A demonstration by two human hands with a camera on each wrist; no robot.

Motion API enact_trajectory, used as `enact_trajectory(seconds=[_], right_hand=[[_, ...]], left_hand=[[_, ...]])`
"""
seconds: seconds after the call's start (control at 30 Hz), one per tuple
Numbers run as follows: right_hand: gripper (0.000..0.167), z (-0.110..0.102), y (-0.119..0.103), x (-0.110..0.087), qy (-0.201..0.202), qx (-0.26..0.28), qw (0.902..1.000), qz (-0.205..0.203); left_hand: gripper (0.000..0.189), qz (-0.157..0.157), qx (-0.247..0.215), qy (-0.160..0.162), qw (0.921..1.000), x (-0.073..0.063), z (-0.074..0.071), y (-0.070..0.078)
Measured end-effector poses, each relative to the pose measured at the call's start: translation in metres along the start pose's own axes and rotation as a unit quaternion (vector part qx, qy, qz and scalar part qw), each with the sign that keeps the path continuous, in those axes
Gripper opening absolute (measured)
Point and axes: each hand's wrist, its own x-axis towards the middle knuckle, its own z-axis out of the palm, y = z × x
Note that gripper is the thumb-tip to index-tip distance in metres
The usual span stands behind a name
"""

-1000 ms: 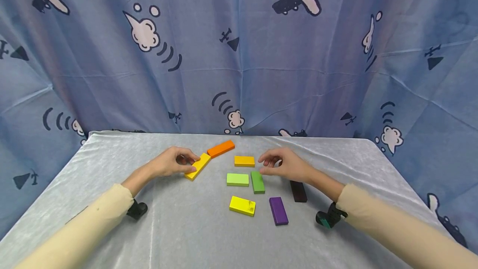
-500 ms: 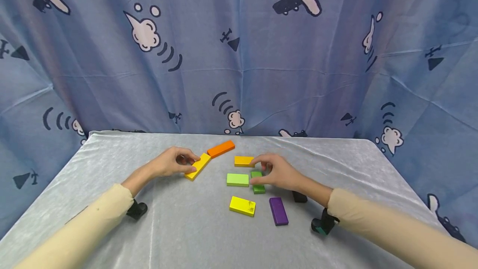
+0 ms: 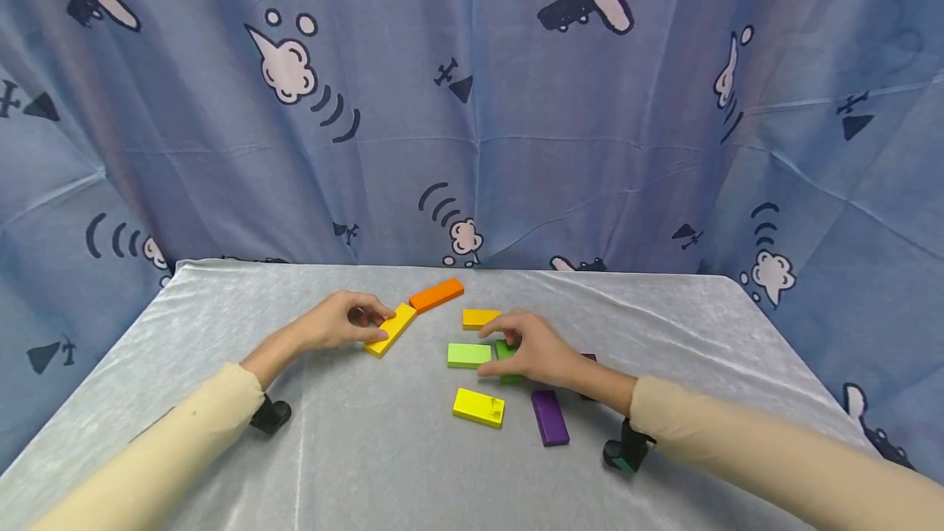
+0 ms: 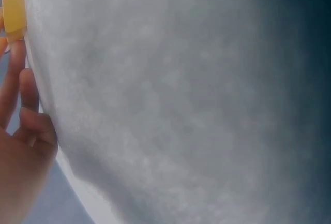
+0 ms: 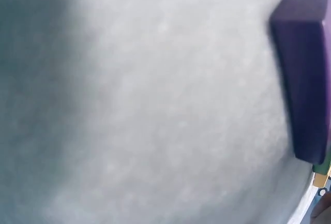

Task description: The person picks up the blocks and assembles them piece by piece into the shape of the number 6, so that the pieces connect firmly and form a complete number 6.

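Note:
In the head view my left hand (image 3: pixel 341 321) pinches an amber-yellow block (image 3: pixel 392 330) that lies slanted on the cloth. The block's far end meets the near end of an orange block (image 3: pixel 437 295). In the left wrist view the amber-yellow block (image 4: pixel 14 9) shows at the fingertips. My right hand (image 3: pixel 540 353) is over the group of blocks, thumb and fingers spread apart around the right end of a light green block (image 3: pixel 466 356). Whether they touch it I cannot tell. Beneath this hand a darker green block (image 3: pixel 506 349) is partly covered.
Another amber block (image 3: pixel 478 319) lies behind the light green one. Nearer are a bright yellow block (image 3: pixel 478 407) and a purple block (image 3: pixel 550 418). A dark block (image 3: pixel 589 357) is mostly hidden by the right wrist. A patterned blue curtain (image 3: pixel 398 105) hangs behind the table.
My right hand has moved left and nearer to me, from beside the amber block to over the green blocks. The left hand and its block have stayed in place.

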Motion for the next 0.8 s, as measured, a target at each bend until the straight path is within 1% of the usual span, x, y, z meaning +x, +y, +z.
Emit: enact_trajectory(seconds=[0.2, 0.33, 0.5, 0.67, 0.8], right_hand=[[0.043, 0.004, -0.0029, 0.0036, -0.005, 0.0, 1.0, 0.007], [0.037, 0.0069, -0.0057, 0.0054, -0.012, 0.002, 0.9997, 0.019], [0.03, 0.0089, -0.0068, 0.007, -0.01, 0.005, 0.9995, 0.031], [0.028, 0.0087, -0.0069, 0.0082, -0.007, 0.008, 0.9992, 0.037], [0.028, 0.0073, -0.0075, 0.009, 0.0, 0.02, 0.9993, 0.032]], left_hand=[[0.028, -0.001, -0.002, -0.001, 1.0, -0.0004, -0.0002, -0.0005], [0.028, -0.001, -0.001, 0.0, 1.0, -0.0005, -0.0004, -0.0001], [0.028, -0.002, 0.001, -0.001, 1.0, -0.0005, -0.0005, -0.0002], [0.028, 0.002, 0.004, -0.001, 1.0, -0.0006, -0.0006, -0.0016], [0.028, 0.002, 0.004, -0.001, 1.0, -0.0004, -0.0004, -0.0016]])
